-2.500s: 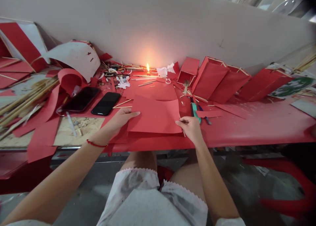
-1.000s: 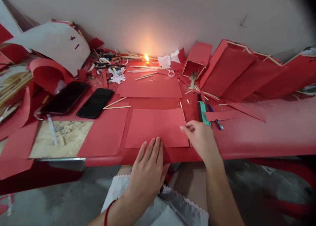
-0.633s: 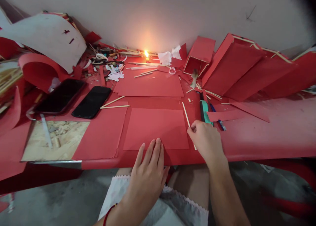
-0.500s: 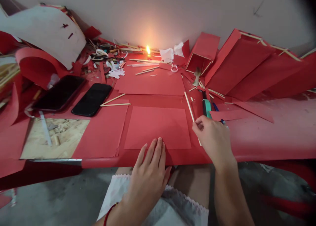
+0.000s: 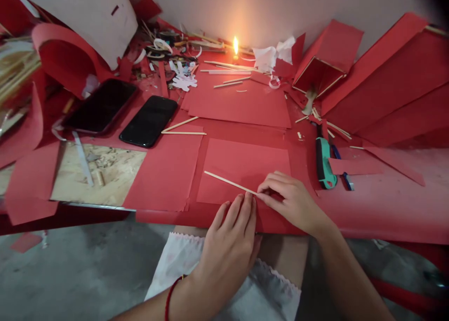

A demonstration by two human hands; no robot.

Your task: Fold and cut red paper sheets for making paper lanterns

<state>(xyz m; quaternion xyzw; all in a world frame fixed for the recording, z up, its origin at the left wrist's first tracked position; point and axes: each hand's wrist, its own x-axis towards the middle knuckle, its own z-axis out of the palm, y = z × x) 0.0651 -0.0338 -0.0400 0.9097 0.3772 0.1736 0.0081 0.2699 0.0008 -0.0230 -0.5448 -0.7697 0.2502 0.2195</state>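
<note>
While bracing red paper point(image 5: 245, 159) under left hand point(image 5: 228, 248) laid flat, presumably against slipping, pinches thin wooden stick point(image 5: 228, 181) between fingers point(image 5: 275, 184) of right hand point(image 5: 298, 204).

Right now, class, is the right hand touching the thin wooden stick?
Touching: the head view shows the right hand pinching the thin wooden stick, with no gap where they meet.

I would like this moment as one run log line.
left hand: on near edge of red rectangular paper sheet | right hand: pinching thin pale wooden stick over sheet | small yellow flame: beyond sheet
</note>
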